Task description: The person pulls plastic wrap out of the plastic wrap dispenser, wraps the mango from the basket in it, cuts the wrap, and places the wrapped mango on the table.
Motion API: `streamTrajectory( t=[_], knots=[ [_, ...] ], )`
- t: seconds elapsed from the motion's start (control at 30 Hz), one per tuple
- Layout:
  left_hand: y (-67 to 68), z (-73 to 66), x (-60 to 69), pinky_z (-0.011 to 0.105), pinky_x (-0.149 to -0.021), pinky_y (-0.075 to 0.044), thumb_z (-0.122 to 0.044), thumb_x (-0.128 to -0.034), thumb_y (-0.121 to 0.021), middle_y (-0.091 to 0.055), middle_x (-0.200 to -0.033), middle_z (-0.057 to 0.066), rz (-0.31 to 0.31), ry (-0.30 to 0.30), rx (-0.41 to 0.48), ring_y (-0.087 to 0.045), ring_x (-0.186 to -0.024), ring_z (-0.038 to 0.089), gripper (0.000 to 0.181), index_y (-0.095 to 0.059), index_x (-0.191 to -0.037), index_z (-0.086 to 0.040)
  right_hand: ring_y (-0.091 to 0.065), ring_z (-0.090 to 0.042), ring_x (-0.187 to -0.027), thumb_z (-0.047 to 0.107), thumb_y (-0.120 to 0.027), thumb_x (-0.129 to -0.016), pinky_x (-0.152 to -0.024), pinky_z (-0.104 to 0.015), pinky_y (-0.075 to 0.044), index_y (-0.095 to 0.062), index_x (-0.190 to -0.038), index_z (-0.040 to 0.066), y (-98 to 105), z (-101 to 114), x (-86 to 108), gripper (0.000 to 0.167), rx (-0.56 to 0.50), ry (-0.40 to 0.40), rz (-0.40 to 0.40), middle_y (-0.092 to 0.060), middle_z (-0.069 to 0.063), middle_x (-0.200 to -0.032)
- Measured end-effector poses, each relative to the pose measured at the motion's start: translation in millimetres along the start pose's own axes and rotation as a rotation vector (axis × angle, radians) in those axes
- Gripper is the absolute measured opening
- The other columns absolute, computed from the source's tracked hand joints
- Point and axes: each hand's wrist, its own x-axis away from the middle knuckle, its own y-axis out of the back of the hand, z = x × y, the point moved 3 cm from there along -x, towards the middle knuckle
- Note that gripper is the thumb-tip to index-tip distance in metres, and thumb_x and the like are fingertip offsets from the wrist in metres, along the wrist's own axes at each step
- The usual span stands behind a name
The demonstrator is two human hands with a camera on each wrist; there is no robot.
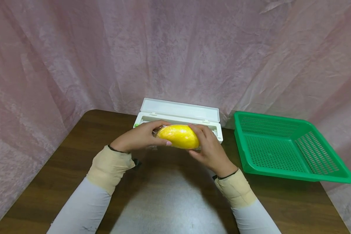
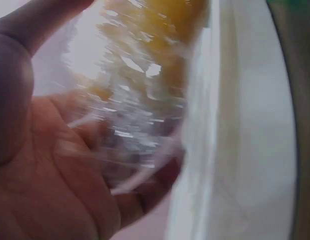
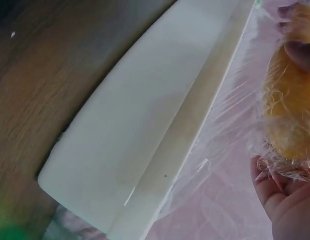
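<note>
Head view: near the worktop's (image 1: 82, 139) far edge, fingers of left hand (image 1: 141, 136) and right hand (image 1: 213, 151) grip a yellow object (image 1: 178, 137), apparently mid-wrapping; loose film (image 2: 132, 132) likely needs tucking.

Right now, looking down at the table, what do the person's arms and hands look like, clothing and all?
Both the left hand and right hand are ungloved. White sleeves run down to beige wrist wraps, each with a thin black band at the hand end. Faint dark marks show on the left sleeve.
</note>
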Motion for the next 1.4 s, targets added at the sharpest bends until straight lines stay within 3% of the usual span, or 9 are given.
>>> streamTrajectory(
  t=[0.07, 0.17, 0.3, 0.37, 0.5, 0.73, 1.07, 1.27, 1.4],
  knots=[
    [-0.2, -7.4, 2.4, 0.044, -0.099, -0.051, -0.042, -0.0821, -0.082, -0.061, -0.135, 0.004, -0.045, -0.030, -0.109, -0.061, -0.116, 0.024, 0.073, -0.050, -0.145, -0.023, -0.057, -0.034, -0.115, 0.016, -0.093, -0.070, -0.101, -0.050, -0.048, -0.043, -0.147, 0.008, -1, -2, 0.8, 0.092, -0.010, -0.023, 0.012, -0.056, -0.018, -0.127],
    [-8.1, -25.9, 4.9, 0.048, -0.111, -0.042, -0.036, -0.0786, -0.086, -0.056, -0.142, 0.008, -0.167, -0.135, -0.334, -0.053, -0.131, 0.027, 0.081, -0.048, -0.147, -0.013, -0.057, -0.034, -0.114, 0.020, -0.091, -0.072, -0.100, -0.050, -0.048, -0.043, -0.148, 0.008, -3, -5, 1.8, 0.091, -0.018, -0.052, 0.025, -0.056, -0.018, -0.126],
    [-28.5, -45.6, 6.2, 0.049, -0.115, -0.039, -0.028, -0.0736, -0.091, -0.054, -0.140, 0.013, -0.292, -0.279, -0.548, -0.050, -0.134, 0.032, 0.084, -0.049, -0.144, -0.009, -0.057, -0.034, -0.114, 0.022, -0.090, -0.073, -0.099, -0.050, -0.049, -0.041, -0.150, 0.009, -4, -7, 1.9, 0.092, -0.024, -0.070, 0.032, -0.055, -0.019, -0.127],
    [-38.3, -47.1, 5.3, 0.050, -0.116, -0.038, -0.029, -0.0726, -0.092, -0.052, -0.142, 0.015, -0.315, -0.281, -0.618, -0.049, -0.134, 0.034, 0.088, -0.046, -0.146, -0.012, -0.058, -0.034, -0.114, 0.022, -0.090, -0.073, -0.099, -0.049, -0.050, -0.039, -0.151, 0.009, -4, -7, 2.1, 0.094, -0.025, -0.074, 0.034, -0.055, -0.019, -0.127],
    [-49.1, -38.6, 1.2, 0.055, -0.110, -0.041, -0.032, -0.0727, -0.091, -0.049, -0.146, 0.018, -0.324, -0.201, -0.734, -0.050, -0.134, 0.037, 0.096, -0.040, -0.152, -0.017, -0.058, -0.035, -0.114, 0.021, -0.091, -0.073, -0.099, -0.049, -0.051, -0.037, -0.153, 0.008, -6, -8, 3.3, 0.097, -0.029, -0.082, 0.046, -0.055, -0.020, -0.128],
    [-46.8, -20.5, -2.7, 0.049, -0.089, -0.046, -0.025, -0.0698, -0.093, -0.054, -0.135, 0.017, -0.343, -0.111, -0.747, -0.057, -0.119, 0.035, 0.101, -0.037, -0.154, -0.020, -0.056, -0.033, -0.119, 0.023, -0.091, -0.073, -0.105, -0.049, -0.047, -0.039, -0.146, 0.002, -8, -9, 3.0, 0.092, -0.053, -0.130, 0.083, -0.057, -0.018, -0.132],
    [-44.1, -9.8, -5.4, 0.044, -0.077, -0.044, -0.021, -0.0689, -0.094, -0.056, -0.116, 0.018, -0.386, -0.047, -0.787, -0.060, -0.095, 0.032, 0.108, -0.032, -0.158, -0.014, -0.058, -0.033, -0.118, 0.026, -0.093, -0.071, -0.106, -0.049, -0.045, -0.042, -0.142, 0.003, -9, -12, 3.2, 0.091, -0.051, -0.194, 0.115, -0.059, -0.015, -0.131],
    [-41.6, -4.6, -7.1, 0.044, -0.075, -0.045, -0.017, -0.0716, -0.090, -0.059, -0.109, 0.017, -0.400, -0.019, -0.793, -0.062, -0.090, 0.033, 0.095, -0.038, -0.152, -0.009, -0.056, -0.031, -0.121, 0.024, -0.091, -0.074, -0.108, -0.047, -0.045, -0.042, -0.144, 0.005, -9, -12, 3.4, 0.088, -0.096, -0.206, 0.140, -0.057, -0.014, -0.134],
    [-39.8, -2.3, -7.8, 0.044, -0.073, -0.046, -0.014, -0.0710, -0.089, -0.061, -0.105, 0.015, -0.395, -0.032, -0.798, -0.063, -0.088, 0.034, 0.088, -0.042, -0.145, -0.009, -0.054, -0.030, -0.124, 0.023, -0.089, -0.077, -0.109, -0.046, -0.046, -0.041, -0.146, 0.005, -9, -11, 3.8, 0.086, -0.114, -0.190, 0.130, -0.053, -0.016, -0.136]
  ],
)
